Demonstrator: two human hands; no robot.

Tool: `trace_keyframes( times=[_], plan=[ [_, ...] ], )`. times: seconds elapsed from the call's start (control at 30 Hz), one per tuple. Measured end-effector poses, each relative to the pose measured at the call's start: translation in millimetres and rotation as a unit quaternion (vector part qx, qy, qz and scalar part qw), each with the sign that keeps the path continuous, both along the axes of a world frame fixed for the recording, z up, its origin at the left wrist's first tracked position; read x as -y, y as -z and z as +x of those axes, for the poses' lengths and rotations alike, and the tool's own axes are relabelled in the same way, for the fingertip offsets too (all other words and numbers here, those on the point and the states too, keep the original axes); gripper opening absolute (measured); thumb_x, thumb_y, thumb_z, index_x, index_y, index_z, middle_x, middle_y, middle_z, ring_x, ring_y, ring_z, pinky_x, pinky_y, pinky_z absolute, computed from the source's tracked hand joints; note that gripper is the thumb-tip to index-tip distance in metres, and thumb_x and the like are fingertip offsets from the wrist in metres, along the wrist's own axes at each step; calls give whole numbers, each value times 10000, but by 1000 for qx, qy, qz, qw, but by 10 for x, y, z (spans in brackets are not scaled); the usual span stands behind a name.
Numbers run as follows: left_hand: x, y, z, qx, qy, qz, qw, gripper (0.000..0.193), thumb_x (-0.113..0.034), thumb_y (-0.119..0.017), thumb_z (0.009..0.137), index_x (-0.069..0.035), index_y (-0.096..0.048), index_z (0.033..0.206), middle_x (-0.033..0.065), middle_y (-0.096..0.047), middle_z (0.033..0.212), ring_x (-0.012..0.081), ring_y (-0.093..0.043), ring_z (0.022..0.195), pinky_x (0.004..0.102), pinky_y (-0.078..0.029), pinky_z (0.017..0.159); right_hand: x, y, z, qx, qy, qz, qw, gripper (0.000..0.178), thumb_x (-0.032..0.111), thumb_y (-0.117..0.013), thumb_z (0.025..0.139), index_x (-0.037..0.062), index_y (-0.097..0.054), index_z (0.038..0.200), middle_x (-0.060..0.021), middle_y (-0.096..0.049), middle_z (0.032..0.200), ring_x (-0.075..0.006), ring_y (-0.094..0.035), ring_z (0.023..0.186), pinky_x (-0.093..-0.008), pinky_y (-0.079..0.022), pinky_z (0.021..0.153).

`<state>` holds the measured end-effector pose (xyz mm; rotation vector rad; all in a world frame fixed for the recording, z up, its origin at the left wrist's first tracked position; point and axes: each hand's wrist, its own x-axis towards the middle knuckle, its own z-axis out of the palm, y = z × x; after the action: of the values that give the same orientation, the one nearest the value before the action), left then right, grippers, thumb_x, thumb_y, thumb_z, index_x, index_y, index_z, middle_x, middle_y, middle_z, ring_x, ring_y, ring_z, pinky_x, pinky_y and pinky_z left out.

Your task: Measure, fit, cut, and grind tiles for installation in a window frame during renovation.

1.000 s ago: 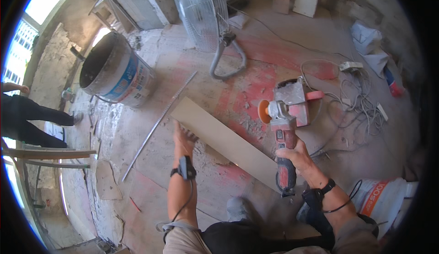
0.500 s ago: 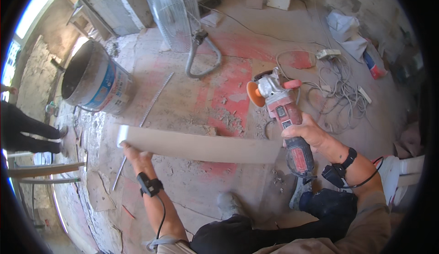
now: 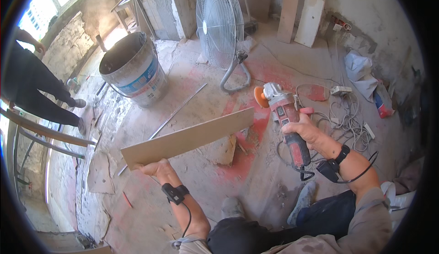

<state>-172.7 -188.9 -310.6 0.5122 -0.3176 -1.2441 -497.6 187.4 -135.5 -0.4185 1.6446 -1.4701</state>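
My left hand (image 3: 157,169) grips the near left end of a long, flat tan strip (image 3: 192,136); whether it is tile or board I cannot tell. The strip slants up to the right above the floor, its far end free. In my right hand (image 3: 304,129) is a red and black angle grinder (image 3: 286,112), held around its body. Its orange disc (image 3: 261,97) points left, apart from the strip's far end. Below the strip a broken tan slab (image 3: 225,152) lies on the floor, partly hidden by it.
A dirty bucket (image 3: 148,82) and a floor fan (image 3: 219,29) stand ahead. Between them and the strip lies a long metal straightedge (image 3: 178,109). Tangled cables (image 3: 350,121) and a white sack (image 3: 360,74) are at right. Another person (image 3: 39,87) stands at far left.
The strip has turned from nearly level to rising rightward, its broad face now toward me. The slab beneath it shows more. The view has shifted left; both hands keep their holds.
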Motion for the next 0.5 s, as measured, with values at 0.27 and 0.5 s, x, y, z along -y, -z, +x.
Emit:
trace_keyframes(
  times=[0.27,0.5],
  plan=[
    [-600,-115,20,-6,110,20,994,657,-728,-611,816,-224,-619,1239,-35,-635,1177,193,-588,1085,430,-481,962,74,169,86,-53,-14,48,997,453,161,-748,754,45,-541,1141,-36,-583,906,-138,-601,717,-313,-538,652],
    [-751,50,248,-1,124,51,991,814,-805,-609,767,-249,-530,1355,-33,-550,1333,200,-506,1244,470,-440,1038,109,755,222,-72,16,101,992,403,184,-776,744,45,-616,1086,-7,-608,908,-110,-573,799,-305,-486,723]
  ],
)
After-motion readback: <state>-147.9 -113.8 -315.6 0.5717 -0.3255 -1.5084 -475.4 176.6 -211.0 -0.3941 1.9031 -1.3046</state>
